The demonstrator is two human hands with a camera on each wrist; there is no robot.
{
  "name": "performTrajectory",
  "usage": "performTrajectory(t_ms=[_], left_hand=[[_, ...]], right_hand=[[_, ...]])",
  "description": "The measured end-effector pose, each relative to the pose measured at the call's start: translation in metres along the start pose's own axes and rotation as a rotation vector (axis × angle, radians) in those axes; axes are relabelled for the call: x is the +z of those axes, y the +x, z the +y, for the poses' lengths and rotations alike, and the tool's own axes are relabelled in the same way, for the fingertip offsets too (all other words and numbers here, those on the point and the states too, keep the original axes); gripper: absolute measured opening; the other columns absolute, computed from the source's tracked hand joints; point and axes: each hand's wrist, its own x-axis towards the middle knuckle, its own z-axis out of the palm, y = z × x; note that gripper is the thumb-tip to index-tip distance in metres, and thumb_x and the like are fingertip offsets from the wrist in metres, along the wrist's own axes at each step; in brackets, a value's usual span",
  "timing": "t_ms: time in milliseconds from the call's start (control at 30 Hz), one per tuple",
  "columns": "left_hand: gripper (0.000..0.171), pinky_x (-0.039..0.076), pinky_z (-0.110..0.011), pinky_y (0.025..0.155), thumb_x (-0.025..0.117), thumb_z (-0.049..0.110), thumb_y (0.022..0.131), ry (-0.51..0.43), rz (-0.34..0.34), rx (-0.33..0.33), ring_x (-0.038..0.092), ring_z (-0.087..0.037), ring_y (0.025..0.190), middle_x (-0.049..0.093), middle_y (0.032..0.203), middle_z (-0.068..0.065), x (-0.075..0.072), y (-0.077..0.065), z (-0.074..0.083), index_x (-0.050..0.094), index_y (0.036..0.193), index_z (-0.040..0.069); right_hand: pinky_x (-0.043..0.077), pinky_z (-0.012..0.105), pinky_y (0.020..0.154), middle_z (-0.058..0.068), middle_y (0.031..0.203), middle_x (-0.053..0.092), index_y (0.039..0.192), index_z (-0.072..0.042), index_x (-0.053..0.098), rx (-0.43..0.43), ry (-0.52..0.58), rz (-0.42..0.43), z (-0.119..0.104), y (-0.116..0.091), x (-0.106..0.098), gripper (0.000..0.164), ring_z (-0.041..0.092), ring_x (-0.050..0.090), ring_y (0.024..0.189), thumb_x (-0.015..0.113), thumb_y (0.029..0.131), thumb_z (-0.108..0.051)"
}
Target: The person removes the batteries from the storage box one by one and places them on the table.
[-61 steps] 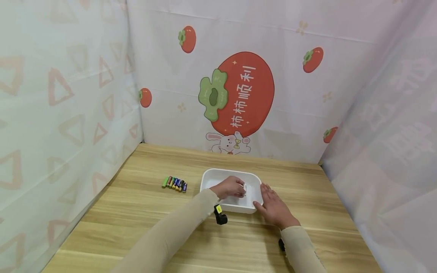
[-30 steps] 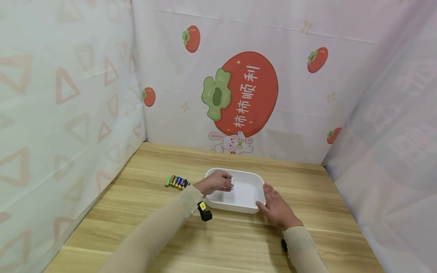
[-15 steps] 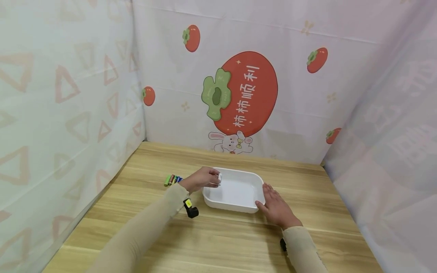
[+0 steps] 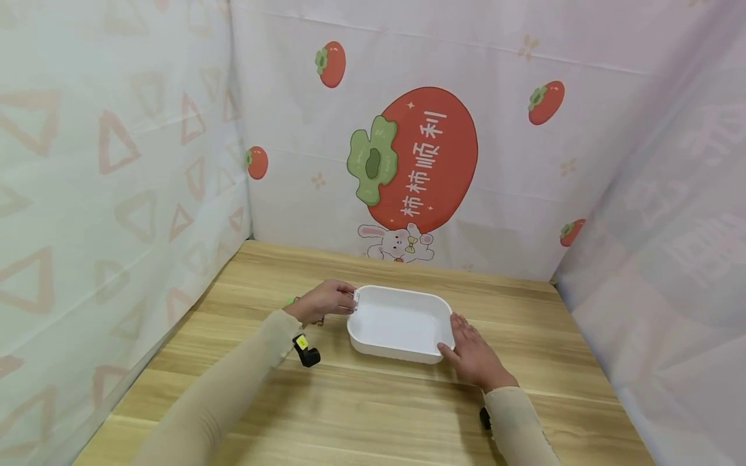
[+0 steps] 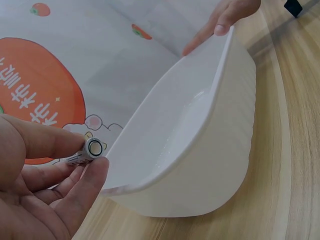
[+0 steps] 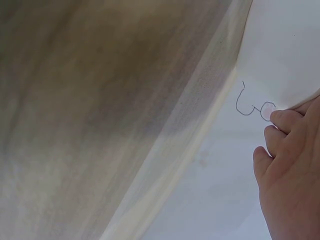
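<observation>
My left hand [image 4: 327, 301] pinches a white battery [image 5: 93, 148] between thumb and fingertips, its flat metal end facing the left wrist camera. In the head view the battery is beside the left rim of a white rectangular tray [image 4: 402, 355]. The tray stands on the table, and no item shows inside it. At the tray's right end my right hand [image 4: 478, 356] rests with its fingers stretched along the rim and the thumb near the front corner. Several more batteries [image 4: 319, 321] lie on the table, mostly hidden behind my left hand and wrist.
The wood-grain table [image 4: 373, 414] runs back to a white curtain [image 4: 291, 207] printed with persimmons and a rabbit. Curtains also close off the left and right sides. A black wrist camera [image 4: 305, 350] sits under the left sleeve.
My left hand has moved left from inside the tray to its left rim, still pinching the white battery. It now covers most of the battery row. My right hand stays at the tray's right end.
</observation>
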Motion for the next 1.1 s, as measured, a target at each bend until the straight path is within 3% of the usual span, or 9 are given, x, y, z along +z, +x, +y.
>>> performTrajectory(t_ms=[233,467,900,1100], left_hand=[[0.038,0.056,-0.036,0.086,0.064,-0.005,0.09,0.022,0.037,-0.014,0.064,-0.024,0.095,0.061,0.108,-0.019,-0.013,-0.003,-0.006,0.055,0.127,-0.009],[0.047,0.056,-0.035,0.086,0.064,-0.002,0.091,0.017,0.047,-0.03,0.064,-0.026,0.097,0.058,0.115,-0.023,-0.027,-0.009,-0.013,0.047,0.134,-0.011],[0.046,0.054,-0.041,0.089,0.062,0.0,0.093,0.054,0.088,-0.067,0.064,-0.028,0.099,0.059,0.115,-0.022,-0.056,-0.022,-0.026,0.046,0.136,-0.01],[0.049,0.054,-0.04,0.09,0.058,-0.003,0.094,0.002,0.085,-0.064,0.062,-0.031,0.103,0.054,0.119,-0.027,-0.072,-0.025,-0.034,0.041,0.139,-0.011]], right_hand=[[0.019,0.051,0.116,0.023,0.156,0.02,0.15,0.01,0.017,0.002,0.021,-0.005,0.0,0.0,0.0,0.083,0.037,0.019,0.143,0.038,0.101,-0.054],[0.018,0.05,0.116,0.023,0.156,0.02,0.15,0.009,0.016,0.006,0.022,-0.002,0.001,0.0,0.001,0.083,0.036,0.018,0.144,0.038,0.101,-0.054],[0.018,0.05,0.116,0.022,0.157,0.019,0.151,0.009,0.015,0.012,0.019,-0.017,0.001,0.0,0.001,0.083,0.036,0.017,0.144,0.037,0.101,-0.054],[0.017,0.05,0.116,0.023,0.157,0.019,0.15,0.009,0.016,0.008,0.011,-0.014,0.001,0.002,0.001,0.083,0.037,0.017,0.144,0.037,0.101,-0.054]])
